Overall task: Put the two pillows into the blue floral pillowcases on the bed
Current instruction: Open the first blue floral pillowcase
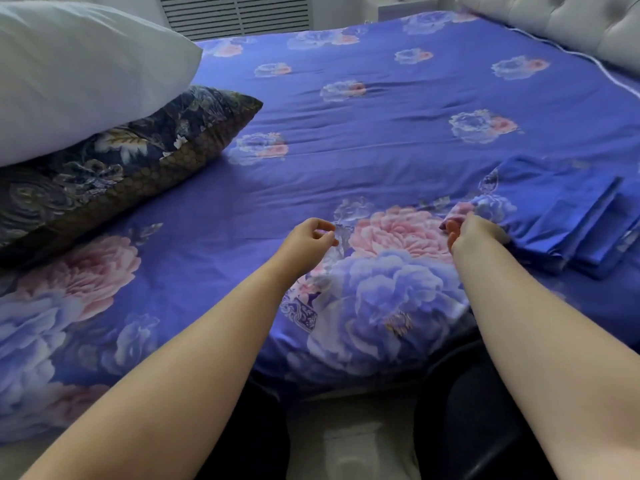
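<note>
Status: task barely started; neither pillow is in a blue floral case, as far as can be seen.

Taking the folded pillowcases (568, 216) at the right edge of the bed (346, 98) as landmark: far to their left, at the bed's left side, the white pillow (79, 74) lies bare, stacked on the dark floral pillow (131, 157), which wears a different dark cover. Both are well apart from the cases.

Nearer the cases, the left hand (310, 237) hovers over the bed cover, fingers loosely curled, gripping nothing. The right hand (474, 232) is at the near left corner of the folded stack, fingers curled at the cloth edge; it appears to pinch it, though the grip is partly hidden.

Remaining, by my judgement: unfold one case, open it, fetch each pillow, insert.

Behind the stack, the padded headboard (571, 26) runs along the right. A slatted vent (235, 12) stands beyond the bed. No obstruction between hands and cases.
</note>
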